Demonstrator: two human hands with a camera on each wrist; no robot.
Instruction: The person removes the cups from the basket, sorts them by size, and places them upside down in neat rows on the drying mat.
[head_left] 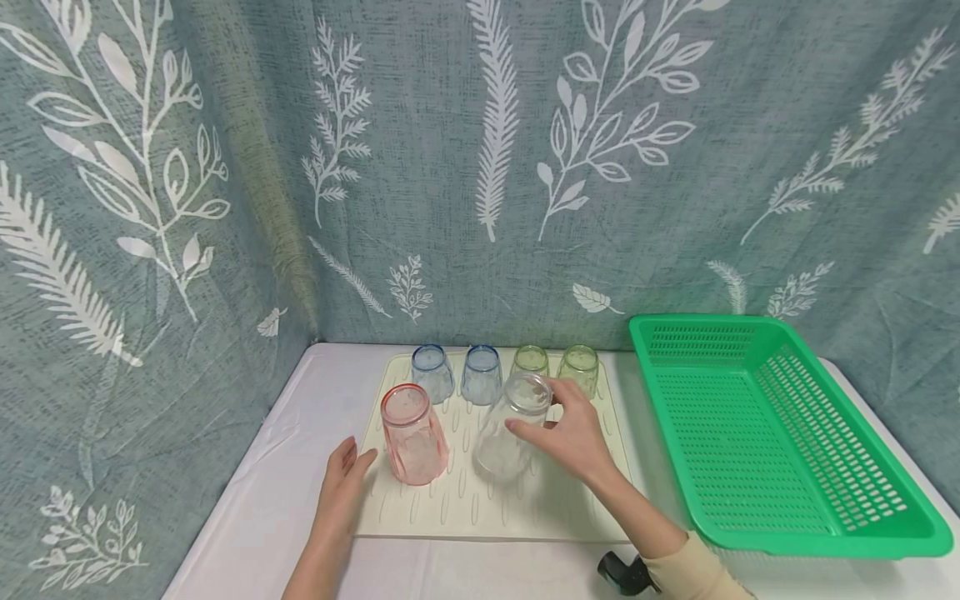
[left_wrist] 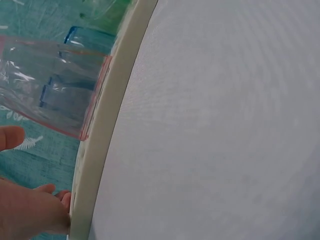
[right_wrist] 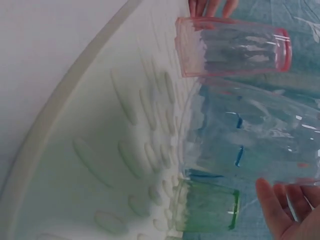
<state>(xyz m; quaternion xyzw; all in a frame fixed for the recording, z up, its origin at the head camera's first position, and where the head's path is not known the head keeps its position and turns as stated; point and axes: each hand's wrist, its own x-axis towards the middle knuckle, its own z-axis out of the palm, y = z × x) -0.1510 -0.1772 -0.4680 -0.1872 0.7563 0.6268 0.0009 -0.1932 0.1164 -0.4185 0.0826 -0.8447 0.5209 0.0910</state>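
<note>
Near its upturned base, my right hand (head_left: 577,435) grips a tall clear glass (head_left: 497,443), thumb in front and fingers behind. This glass stands mouth down over the cream ribbed drying mat (head_left: 468,517); in the right wrist view its rim is close against the mat. To its left, a pink-tinted glass (head_left: 416,450) rests upside down on the mat. Beside the mat's left edge is my left hand (head_left: 341,487), fingers relaxed and apart from the pink glass. The left wrist view shows that hand (left_wrist: 32,207) low at the mat's edge.
Two short blue-rimmed glasses (head_left: 432,379) (head_left: 481,379) and two green ones (head_left: 530,361) (head_left: 580,367) stand inverted along the mat's back. A green plastic basket (head_left: 783,546) sits at the right. A black object (head_left: 626,573) lies near the right forearm. A patterned curtain (head_left: 450,167) hangs behind.
</note>
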